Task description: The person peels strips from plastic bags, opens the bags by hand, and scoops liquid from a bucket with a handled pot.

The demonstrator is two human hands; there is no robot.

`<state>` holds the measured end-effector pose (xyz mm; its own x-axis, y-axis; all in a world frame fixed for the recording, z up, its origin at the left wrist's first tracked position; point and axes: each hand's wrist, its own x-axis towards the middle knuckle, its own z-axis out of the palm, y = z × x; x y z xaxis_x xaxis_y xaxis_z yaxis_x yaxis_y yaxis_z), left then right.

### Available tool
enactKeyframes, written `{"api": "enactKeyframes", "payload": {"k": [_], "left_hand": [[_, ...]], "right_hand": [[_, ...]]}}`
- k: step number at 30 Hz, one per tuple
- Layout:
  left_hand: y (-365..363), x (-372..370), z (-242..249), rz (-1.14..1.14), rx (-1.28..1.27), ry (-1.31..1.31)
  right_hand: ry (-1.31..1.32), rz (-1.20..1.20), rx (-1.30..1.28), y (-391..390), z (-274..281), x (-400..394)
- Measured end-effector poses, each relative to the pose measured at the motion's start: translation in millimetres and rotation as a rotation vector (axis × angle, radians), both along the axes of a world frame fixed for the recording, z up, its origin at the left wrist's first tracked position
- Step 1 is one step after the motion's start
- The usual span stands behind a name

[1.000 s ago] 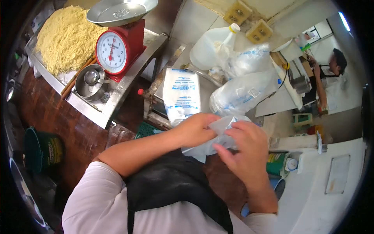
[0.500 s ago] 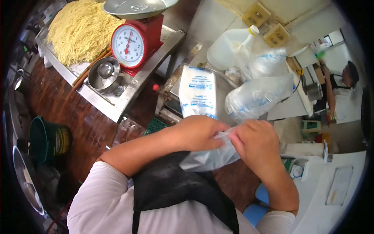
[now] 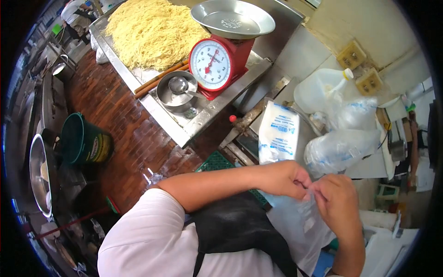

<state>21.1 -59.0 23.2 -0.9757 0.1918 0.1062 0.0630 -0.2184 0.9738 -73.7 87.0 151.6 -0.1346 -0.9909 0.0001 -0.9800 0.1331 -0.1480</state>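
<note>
Head camera view: the left hand (image 3: 284,179) and the right hand (image 3: 339,198) meet, fingertips just beside each other, each with thumb and fingers pinched together on the upper edge of a clear plastic bag (image 3: 297,224). Half a second earlier the bag lay bunched and slanted toward the apron (image 3: 237,221); now it hangs longer and wider below the hands, in front of the person's body. The view has swung, so the red scale (image 3: 240,57), the noodles (image 3: 154,34) and the metal bowl (image 3: 168,99) sit farther right in the picture, and a co-worker (image 3: 74,14) now shows at the top left. Beyond the hands lies a white pack with blue print (image 3: 279,131), with filled clear bags (image 3: 341,150) and a translucent jug (image 3: 316,94) near it. The scale's pan (image 3: 233,21) rests on top.
</note>
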Motion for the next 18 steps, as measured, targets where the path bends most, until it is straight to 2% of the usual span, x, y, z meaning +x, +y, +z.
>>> {"api": "enactKeyframes", "payload": {"k": [3, 6, 10, 13, 18], "left_hand": [[2.6, -6.0, -9.1, -0.057, 0.197, -0.052], [1.5, -5.0, -12.5, -0.126, 0.319, -0.138], [3.7, -6.2, -18.1, -0.182, 0.521, -0.193], [2.5, -7.9, -15.2, -0.124, 0.532, -0.306], [1.6, -8.7, -16.2, -0.149, 0.637, -0.314]], "right_hand": [[0.015, 0.003, -0.028, -1.8, 1.0, 2.5], [0.088, 0.001, 0.093, 1.3, -0.6, -6.3], [0.030, 0.018, 0.008, 6.9, -7.5, -9.0], [0.006, -0.016, -0.124, 5.3, -8.5, -2.1], [0.093, 0.004, -0.283, 9.2, -6.9, -2.6]]}}
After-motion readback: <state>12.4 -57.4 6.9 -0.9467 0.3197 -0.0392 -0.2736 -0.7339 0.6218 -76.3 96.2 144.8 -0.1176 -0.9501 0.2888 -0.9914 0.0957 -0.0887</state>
